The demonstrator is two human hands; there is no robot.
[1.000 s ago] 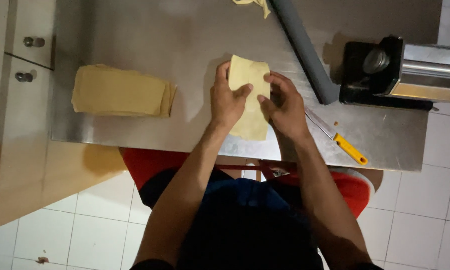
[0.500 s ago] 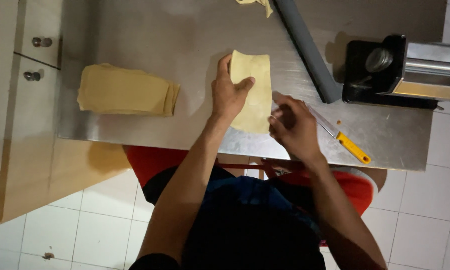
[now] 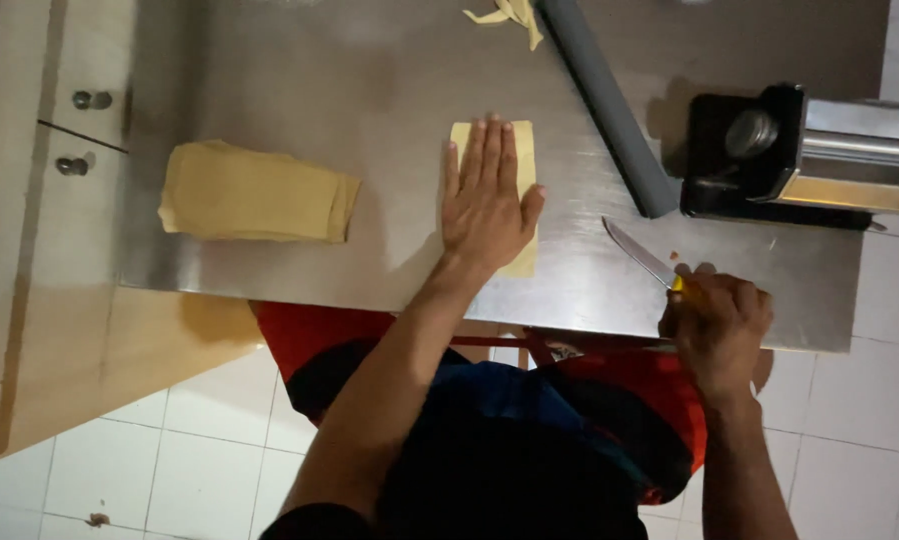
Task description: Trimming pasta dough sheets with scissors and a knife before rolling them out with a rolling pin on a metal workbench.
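Fingers of the left hand (image 3: 486, 200) are pressed flat, slightly spread, on the folded dough sheet (image 3: 522, 150) mid-table; the knife (image 3: 641, 253) is clasped in the right hand (image 3: 714, 322) at the near edge. Cutting seems underway; blade alignment across the dough is called for.

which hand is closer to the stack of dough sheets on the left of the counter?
Left. The left hand lies flat on a folded dough sheet, just right of the stack. The right hand grips a knife, far off.
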